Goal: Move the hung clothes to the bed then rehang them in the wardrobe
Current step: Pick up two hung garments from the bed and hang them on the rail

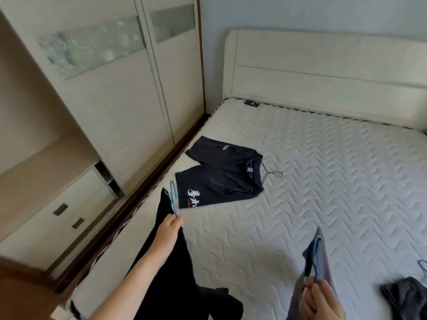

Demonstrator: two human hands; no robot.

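A bare white mattress [323, 181] fills the right and middle of the view, with a cream headboard [323, 72] at its far end. Along the left side stands the wardrobe [111, 93], its sliding doors closed at the far part and open at the near left, where shelves and drawers [60, 211] show.

The left hand [169, 229] is closed around a light blue hanger [173, 199], whose hook points up and away. A black garment [171, 269] hangs from that hanger and drapes down along the forearm to the near edge of the mattress.

The right hand [320, 301], at the near right, grips a second blue hanger [313, 262] together with a grey garment [300, 299] that hangs from it.

A dark T-shirt [221, 176] with a white print near its hem lies flat on the mattress, toward the left side and beyond the left hand. It is on its own thin hanger, whose hook [275, 174] sticks out of the collar to the right.

At the near right corner another dark grey garment [406, 299] lies bunched on the mattress, partly cut off by the frame edge.
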